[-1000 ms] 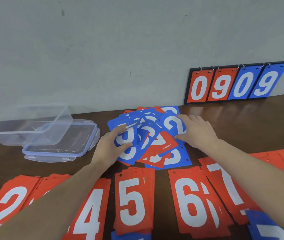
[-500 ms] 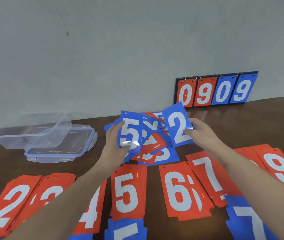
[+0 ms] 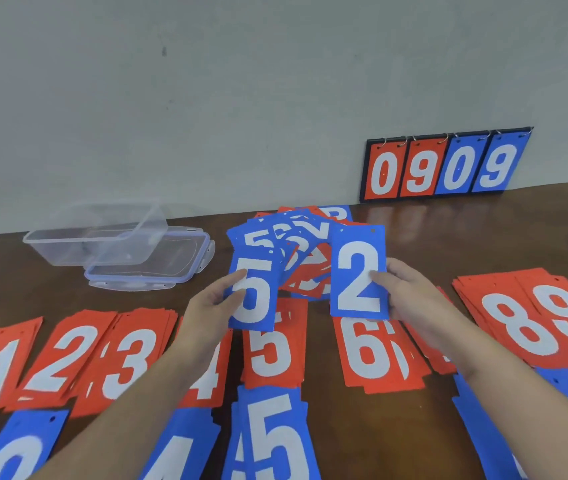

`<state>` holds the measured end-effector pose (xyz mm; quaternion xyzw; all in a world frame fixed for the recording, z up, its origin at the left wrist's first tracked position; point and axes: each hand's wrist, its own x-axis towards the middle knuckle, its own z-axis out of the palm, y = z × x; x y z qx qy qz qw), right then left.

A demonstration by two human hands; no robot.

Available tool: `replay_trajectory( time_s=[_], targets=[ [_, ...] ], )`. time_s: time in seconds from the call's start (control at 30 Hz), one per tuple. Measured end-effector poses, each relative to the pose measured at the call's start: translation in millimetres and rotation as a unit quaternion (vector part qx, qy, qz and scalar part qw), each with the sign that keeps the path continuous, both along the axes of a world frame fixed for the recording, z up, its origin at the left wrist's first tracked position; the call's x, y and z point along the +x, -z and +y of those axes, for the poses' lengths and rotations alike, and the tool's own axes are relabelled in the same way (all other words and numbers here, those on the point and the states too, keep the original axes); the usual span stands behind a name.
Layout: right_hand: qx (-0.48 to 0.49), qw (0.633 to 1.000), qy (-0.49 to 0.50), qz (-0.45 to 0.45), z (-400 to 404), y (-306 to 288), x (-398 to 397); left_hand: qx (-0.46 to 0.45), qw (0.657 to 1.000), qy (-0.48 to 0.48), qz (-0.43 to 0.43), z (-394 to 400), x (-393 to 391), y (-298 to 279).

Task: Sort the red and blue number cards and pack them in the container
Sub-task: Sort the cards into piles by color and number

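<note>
Plain grey wall [image 3: 206, 98] backs a dark wooden table [image 3: 362, 427] strewn with number cards, and against the wall beyond the right hand leans a small flip scoreboard [image 3: 445, 166] reading 0909

Half a second ago both cards were only just coming clear of the heap; a second ago both hands lay flat on it, rummaging. Now each hand has a card lifted free and drawn nearer the body. The left hand [image 3: 213, 306] pinches a blue 5 [image 3: 253, 296] by its left edge, thumb on the face; the right hand [image 3: 410, 296] holds a blue 2 [image 3: 358, 275] by its right edge in the same way. Both cards stand upright, facing the camera

Behind and between the hands, the unsorted heap [image 3: 305, 251] of mixed red and blue cards remains, so the sorting is plainly not over

Under the wrists runs the red row, stacks from 1 to 9, with the red 5 stack [image 3: 270, 351] just below the left hand's card. Nearer still lie blue stacks: the blue 5 stack [image 3: 275, 441] sits directly below the left forearm's inner side. I cannot tell where the blue 2 stack lies; it is likely off to the lower left

Left of the left hand, well apart, the clear container [image 3: 99, 237] rests tilted on its lid [image 3: 158, 268], holding no cards yet, so packing looks a long way off
</note>
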<state>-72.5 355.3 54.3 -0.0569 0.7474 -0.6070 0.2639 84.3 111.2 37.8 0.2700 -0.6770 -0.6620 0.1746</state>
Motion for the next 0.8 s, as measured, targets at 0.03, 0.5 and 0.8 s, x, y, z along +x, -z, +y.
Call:
replay_trajectory(
  time_s=[0.03,0.5,0.8],
  targets=[
    [0.002,1.0,0.005,-0.007,-4.1,0.2,4.0,-0.007,1.0,-0.009,-0.001,-2.4,7.7,-0.3],
    [-0.046,0.997,-0.062,0.018,-23.9,19.2,41.5,0.034,0.984,0.143,-0.105,0.6,76.6,-5.2],
    [-0.053,0.998,-0.004,0.03,-26.5,19.9,54.6,0.058,0.99,0.106,-0.071,20.9,93.2,-13.1]
  ],
)
